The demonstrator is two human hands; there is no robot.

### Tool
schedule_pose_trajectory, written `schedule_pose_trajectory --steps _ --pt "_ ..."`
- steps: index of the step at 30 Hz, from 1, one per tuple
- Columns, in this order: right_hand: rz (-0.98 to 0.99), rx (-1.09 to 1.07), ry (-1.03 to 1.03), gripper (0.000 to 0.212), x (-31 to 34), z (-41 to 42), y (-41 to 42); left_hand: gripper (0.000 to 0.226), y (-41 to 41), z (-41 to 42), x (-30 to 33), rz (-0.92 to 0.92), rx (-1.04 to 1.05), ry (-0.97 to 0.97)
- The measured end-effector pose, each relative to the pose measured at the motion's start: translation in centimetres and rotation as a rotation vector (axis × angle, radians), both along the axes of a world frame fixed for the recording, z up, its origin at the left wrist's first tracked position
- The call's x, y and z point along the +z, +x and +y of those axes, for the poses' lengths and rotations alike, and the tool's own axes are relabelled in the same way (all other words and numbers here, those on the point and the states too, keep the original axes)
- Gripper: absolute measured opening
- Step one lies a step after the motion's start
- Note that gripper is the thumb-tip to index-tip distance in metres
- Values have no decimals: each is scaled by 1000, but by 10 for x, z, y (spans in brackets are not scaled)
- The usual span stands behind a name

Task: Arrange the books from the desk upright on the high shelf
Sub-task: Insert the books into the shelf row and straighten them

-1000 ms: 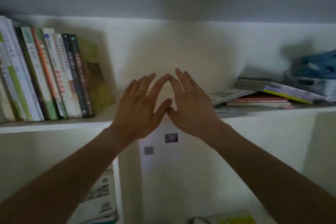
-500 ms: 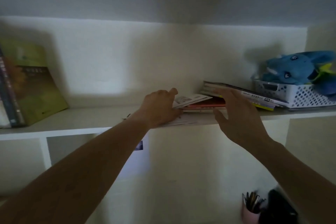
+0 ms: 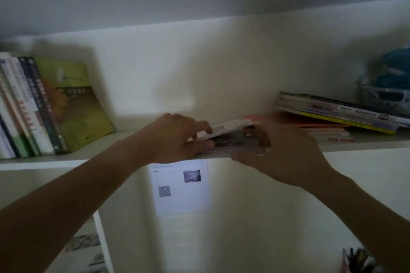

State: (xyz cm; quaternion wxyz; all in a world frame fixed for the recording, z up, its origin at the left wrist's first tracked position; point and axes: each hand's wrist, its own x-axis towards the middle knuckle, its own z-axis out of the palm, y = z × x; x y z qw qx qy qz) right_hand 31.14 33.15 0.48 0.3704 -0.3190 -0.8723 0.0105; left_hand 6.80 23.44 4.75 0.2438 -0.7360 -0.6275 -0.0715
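Flat pile of thin books [image 3: 230, 139] lies at the front edge of the high shelf [image 3: 124, 142], mid-span. It sits between an upright row [image 3: 33, 106] at the left and a second flat stack [image 3: 337, 113] at the right, which leans up against a white basket [image 3: 386, 97] holding a blue toy [image 3: 395, 68].

The upright row ends in a green book [image 3: 75, 99] that tilts leftward against its neighbours; nothing props it on its right side. Judgement: the open stretch of shelf beside it is where the pile is meant to stand, and the flat stacks are the work left.

Left hand [image 3: 175, 137]: arm reaches up from lower left, fingers curled round the pile's left end, forefinger on top, thumb at the front edge. Top covers are lifted and fanned at that end, likely to get fingers under.

Right hand [image 3: 286, 153]: arm comes up from lower right, back of hand to camera, fingers wrapped over the pile's right end. Fingertips blurred; exact contact unclear.

Two-handed hold suits a loose, slippery bundle. Risk, as I judge it: thin covers sliding apart when tipped on edge.

Below the shelf, a printed sheet [image 3: 179, 186] is fixed to the wall.
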Motion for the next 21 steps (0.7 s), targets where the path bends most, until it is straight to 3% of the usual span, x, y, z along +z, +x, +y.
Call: schedule_pose_trajectory --steps 2,5,9,14,17,21 --pt "-31 -4 46 66 -2 -1 -8 66 -3 3 -3 42 3 -22" --pt "-4 -34 48 39 -3 5 -16 92 -7 8 -5 200 34 -5" --pt "50 -67 55 35 -3 8 -41 69 -18 7 -8 192 54 58" --pt "361 43 -53 41 21 -4 -94 38 -50 -3 -4 108 109 146" --pt "482 184 -129 58 42 -10 -126 42 -78 -15 4 -83 137 265" --pt "621 206 -375 84 54 -2 -167 42 -117 -38 5 -672 174 416"
